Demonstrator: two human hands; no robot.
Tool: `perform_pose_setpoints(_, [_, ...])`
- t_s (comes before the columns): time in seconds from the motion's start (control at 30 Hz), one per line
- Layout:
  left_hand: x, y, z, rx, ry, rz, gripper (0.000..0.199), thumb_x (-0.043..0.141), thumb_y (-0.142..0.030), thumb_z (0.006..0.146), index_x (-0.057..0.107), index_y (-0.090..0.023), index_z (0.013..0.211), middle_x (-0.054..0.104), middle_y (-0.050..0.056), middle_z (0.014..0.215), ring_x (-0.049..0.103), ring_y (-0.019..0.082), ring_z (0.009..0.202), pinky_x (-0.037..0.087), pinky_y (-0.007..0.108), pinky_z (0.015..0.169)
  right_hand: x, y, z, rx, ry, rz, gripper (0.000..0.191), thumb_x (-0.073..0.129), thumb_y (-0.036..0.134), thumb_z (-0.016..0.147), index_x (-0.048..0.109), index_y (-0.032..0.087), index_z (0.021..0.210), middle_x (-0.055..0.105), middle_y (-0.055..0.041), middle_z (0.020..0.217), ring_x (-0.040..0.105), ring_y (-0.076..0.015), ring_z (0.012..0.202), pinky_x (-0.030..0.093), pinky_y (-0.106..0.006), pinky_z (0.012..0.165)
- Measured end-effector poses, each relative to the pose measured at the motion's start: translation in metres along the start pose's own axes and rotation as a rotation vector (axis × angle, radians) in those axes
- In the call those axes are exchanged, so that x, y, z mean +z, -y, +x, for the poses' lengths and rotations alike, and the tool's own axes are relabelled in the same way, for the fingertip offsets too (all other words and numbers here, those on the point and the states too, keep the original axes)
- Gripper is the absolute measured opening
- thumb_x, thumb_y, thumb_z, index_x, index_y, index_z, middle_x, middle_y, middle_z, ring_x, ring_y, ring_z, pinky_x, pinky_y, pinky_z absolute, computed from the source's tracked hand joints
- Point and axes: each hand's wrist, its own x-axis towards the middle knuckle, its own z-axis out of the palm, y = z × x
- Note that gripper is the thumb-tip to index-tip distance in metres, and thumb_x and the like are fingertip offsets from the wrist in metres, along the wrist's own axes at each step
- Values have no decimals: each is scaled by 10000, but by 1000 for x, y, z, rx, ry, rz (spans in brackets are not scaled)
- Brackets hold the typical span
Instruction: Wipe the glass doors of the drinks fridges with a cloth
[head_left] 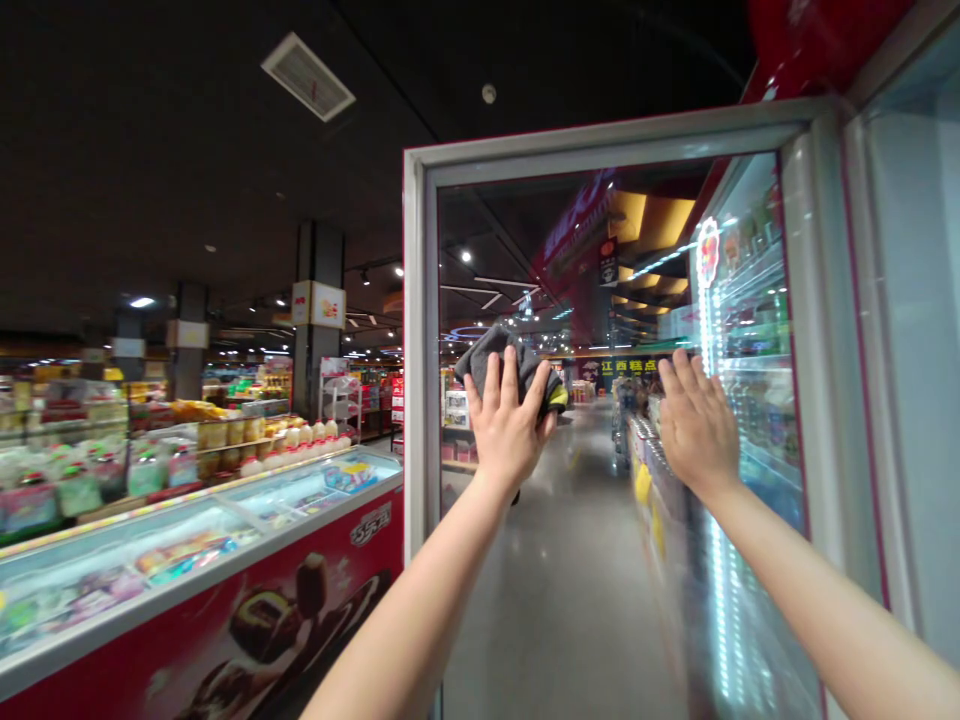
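A crumpled dark grey cloth (501, 365) lay bunched against the pane of a tall glass door (600, 260), its long axis running nearly level across the glass and dipping slightly toward 3 o'clock, with a yellow-green edge (557, 397) showing at that end. The left hand (508, 430) was open, fingers pointing up and spread, pressing the cloth to the glass rather than closing around it. Its forearm rose from the lower edge of the view toward 1 o'clock.

At 3 o'clock from the cloth, the right hand (699, 425) was also open, its fingers spread and pointing up. It lay flat on the same pane, touching only the glass, with its forearm rising from the lower right corner toward 11 o'clock.

The door had a pale metal frame (414, 350). Beyond the right hand, at 2 o'clock, bottled drinks (754, 330) stood on lit shelves behind the glass. At 8 o'clock from the cloth stood a long red chest freezer (202, 610) with a glass top, and packaged goods (97, 450) filled shelves beyond it at 9 o'clock.
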Motion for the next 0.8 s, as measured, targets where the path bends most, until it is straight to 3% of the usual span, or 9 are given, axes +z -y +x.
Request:
perform_pose_setpoints(0.07, [-1, -1, -23, 32, 24, 3, 816, 705, -502, 834, 362, -333, 1555, 222, 151, 1673, 184, 412, 1540, 91, 690, 1212, 0, 1, 0, 7, -7, -6, 648, 410, 202, 997, 215, 205, 1615, 300, -121, 1650, 239, -278, 1537, 302, -526, 1218])
perform_pose_setpoints(0.13, [-2, -5, -39, 198, 81, -25, 924, 713, -631, 777, 356, -297, 1562, 244, 189, 1660, 187, 438, 1532, 92, 699, 1207, 1, 1, -1, 2, -8, -6, 654, 419, 206, 998, 208, 202, 1617, 297, -122, 1651, 239, -280, 1538, 300, -530, 1219])
perform_pose_setpoints(0.23, [-4, 0, -34, 324, 112, -30, 930, 713, -644, 772, 354, -307, 1561, 235, 186, 1663, 187, 435, 1532, 132, 680, 1211, 2, -1, -3, -22, -13, 4, 685, 442, 201, 984, 190, 212, 1621, 283, -117, 1656, 256, -290, 1532, 308, -544, 1212])
perform_pose_setpoints(0.33, [-9, 20, -16, 145, 60, 17, 815, 686, -526, 849, 348, -322, 1562, 187, 148, 1683, 180, 402, 1541, 178, 636, 1222, 2, -2, -4, -28, -24, 13, 695, 460, 202, 975, 201, 218, 1620, 291, -122, 1653, 278, -302, 1523, 310, -548, 1212])
perform_pose_setpoints(0.43, [-12, 31, -28, -50, 23, 65, 814, 682, -461, 863, 323, -294, 1574, 189, 147, 1682, 185, 383, 1544, 197, 621, 1225, 1, 1, -4, -4, -45, 7, 659, 456, 219, 986, 246, 214, 1610, 330, -132, 1635, 295, -300, 1515, 299, -525, 1225])
perform_pose_setpoints(0.53, [-14, 29, -51, 35, 81, 40, 861, 708, -468, 829, 319, -293, 1576, 220, 145, 1674, 208, 362, 1542, 180, 594, 1241, -1, 4, -3, 15, -40, -2, 624, 448, 233, 995, 290, 201, 1597, 354, -141, 1621, 288, -284, 1518, 280, -491, 1241])
perform_pose_setpoints(0.63, [-16, 33, -44, 124, 121, 16, 839, 718, -453, 817, 357, -307, 1560, 215, 120, 1678, 204, 354, 1544, 177, 567, 1251, -3, 4, -3, 23, -7, -11, 605, 442, 250, 995, 324, 182, 1584, 360, -145, 1617, 278, -277, 1522, 277, -484, 1244])
perform_pose_setpoints(0.73, [-19, 48, -19, 7, 64, 36, 749, 682, -406, 859, 394, -290, 1540, 228, 106, 1675, 206, 338, 1546, 199, 565, 1249, -2, 1, -3, 15, -17, -10, 585, 444, 272, 992, 375, 152, 1561, 375, -152, 1606, 301, -287, 1513, 291, -485, 1238])
perform_pose_setpoints(0.8, [-19, 58, -17, -58, 41, 47, 680, 649, -336, 886, 421, -264, 1523, 277, 102, 1660, 235, 307, 1542, 224, 549, 1251, -1, 1, -3, 15, -36, 3, 607, 452, 273, 982, 358, 171, 1573, 368, -135, 1611, 313, -294, 1506, 307, -500, 1231])
